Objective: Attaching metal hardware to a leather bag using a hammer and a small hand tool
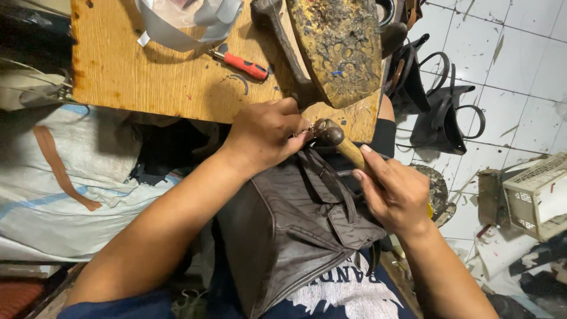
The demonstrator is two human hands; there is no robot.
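Two hands meet over the brown bag [295, 236] on your lap, just off the near edge of the wooden surface [147, 77]. Your right hand [396, 195] closes its fingers around the hammer [339, 142] handle, whose long axis runs from that hand up and left to the dark head. Your left hand [266, 133] is nearer the head, fingers pinching something small at the bag's top, touching the head. A red screwdriver [245, 65] lies well apart on the surface.
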